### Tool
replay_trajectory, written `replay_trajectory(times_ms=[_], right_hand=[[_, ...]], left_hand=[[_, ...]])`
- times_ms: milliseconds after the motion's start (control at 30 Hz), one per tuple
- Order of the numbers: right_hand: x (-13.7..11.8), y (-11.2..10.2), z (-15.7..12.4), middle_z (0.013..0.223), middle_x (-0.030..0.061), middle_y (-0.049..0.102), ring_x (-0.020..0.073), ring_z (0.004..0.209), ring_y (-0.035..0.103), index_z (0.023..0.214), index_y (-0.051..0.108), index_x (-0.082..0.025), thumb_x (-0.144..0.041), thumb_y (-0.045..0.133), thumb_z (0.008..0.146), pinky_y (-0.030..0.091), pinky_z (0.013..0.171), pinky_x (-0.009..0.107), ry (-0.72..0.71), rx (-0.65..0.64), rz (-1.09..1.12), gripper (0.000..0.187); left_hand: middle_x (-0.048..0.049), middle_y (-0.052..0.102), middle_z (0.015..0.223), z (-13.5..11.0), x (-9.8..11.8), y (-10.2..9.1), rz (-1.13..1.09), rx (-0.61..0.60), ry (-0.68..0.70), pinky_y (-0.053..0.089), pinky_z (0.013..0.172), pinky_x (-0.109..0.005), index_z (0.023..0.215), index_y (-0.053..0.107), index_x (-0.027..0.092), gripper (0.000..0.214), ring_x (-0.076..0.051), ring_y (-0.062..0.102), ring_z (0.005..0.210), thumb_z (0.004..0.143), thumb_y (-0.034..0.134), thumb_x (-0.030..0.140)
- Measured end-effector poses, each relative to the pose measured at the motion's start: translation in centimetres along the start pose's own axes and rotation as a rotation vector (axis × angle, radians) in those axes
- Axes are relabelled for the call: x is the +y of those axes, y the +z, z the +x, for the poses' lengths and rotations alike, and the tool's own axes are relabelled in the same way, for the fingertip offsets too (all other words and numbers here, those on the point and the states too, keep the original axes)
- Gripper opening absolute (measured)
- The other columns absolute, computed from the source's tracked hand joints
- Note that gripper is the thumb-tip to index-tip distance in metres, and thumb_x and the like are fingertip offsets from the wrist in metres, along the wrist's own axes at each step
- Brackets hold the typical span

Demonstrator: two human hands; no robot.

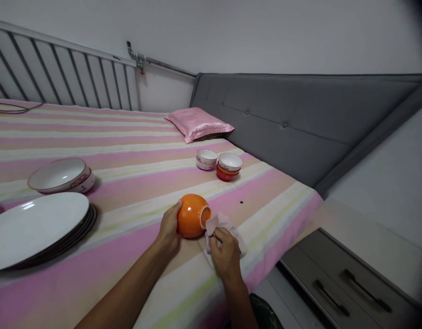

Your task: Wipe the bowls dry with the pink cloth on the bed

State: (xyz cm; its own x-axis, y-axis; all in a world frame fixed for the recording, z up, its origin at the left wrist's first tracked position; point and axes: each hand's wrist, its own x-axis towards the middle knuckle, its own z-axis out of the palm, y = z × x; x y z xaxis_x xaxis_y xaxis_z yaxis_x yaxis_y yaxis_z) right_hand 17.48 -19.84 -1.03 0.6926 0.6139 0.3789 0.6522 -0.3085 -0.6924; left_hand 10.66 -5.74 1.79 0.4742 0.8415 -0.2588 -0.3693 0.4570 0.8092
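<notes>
My left hand (170,226) grips the rim side of an orange bowl (191,215), which is tipped on its side with its foot ring facing right. Bunched in my right hand (226,251) is a pale pink cloth (228,225), its folds close beside the bowl's base. Both hands are above the striped bedspread (135,269). Beyond them sits a stack (229,164) with a white bowl on top and orange and red ones under it. Just left of that stand white bowls (206,157) with a red pattern, one inside another.
On the left lie stacked large white plates (43,224) and wide white bowls (62,176). A pink pillow (199,123) rests near the grey headboard (282,105). A small black object (241,202) lies on the bedspread. A drawer cabinet (348,278) stands at the lower right.
</notes>
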Motion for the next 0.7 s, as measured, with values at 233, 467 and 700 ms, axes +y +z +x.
replay_trajectory(times_ms=[233,467,700], right_hand=[[0.0,0.1,-0.1,0.078,0.0042,0.062,0.0183,0.072,0.056,0.083,0.063,-0.020,-0.017,0.036,0.085,0.033,0.066,0.028,-0.011,-0.020,-0.109,0.027],[0.2,0.1,0.0,0.083,0.0066,0.063,0.0205,0.078,0.057,0.098,0.065,-0.019,-0.017,0.034,0.087,0.036,0.068,0.029,-0.010,-0.031,-0.078,0.033],[0.1,-0.1,0.2,0.075,0.0037,0.059,0.0178,0.071,0.054,0.078,0.060,-0.019,-0.016,0.035,0.087,0.035,0.066,0.027,-0.063,-0.002,0.017,0.027]], left_hand=[[-0.0061,0.071,0.084,-0.2,-0.2,0.0,0.045,-0.042,0.014,0.050,0.066,-0.028,0.089,0.069,0.013,0.047,-0.018,0.064,0.071,0.065,0.074,0.053],[-0.0090,0.070,0.086,-0.9,-0.2,0.2,0.070,-0.114,0.002,0.050,0.065,-0.029,0.091,0.068,0.011,0.047,-0.020,0.064,0.071,0.067,0.072,0.052],[-0.0087,0.069,0.082,-1.4,-0.2,0.7,0.061,-0.138,0.009,0.049,0.062,-0.029,0.090,0.068,0.010,0.048,-0.019,0.062,0.069,0.067,0.072,0.053]])
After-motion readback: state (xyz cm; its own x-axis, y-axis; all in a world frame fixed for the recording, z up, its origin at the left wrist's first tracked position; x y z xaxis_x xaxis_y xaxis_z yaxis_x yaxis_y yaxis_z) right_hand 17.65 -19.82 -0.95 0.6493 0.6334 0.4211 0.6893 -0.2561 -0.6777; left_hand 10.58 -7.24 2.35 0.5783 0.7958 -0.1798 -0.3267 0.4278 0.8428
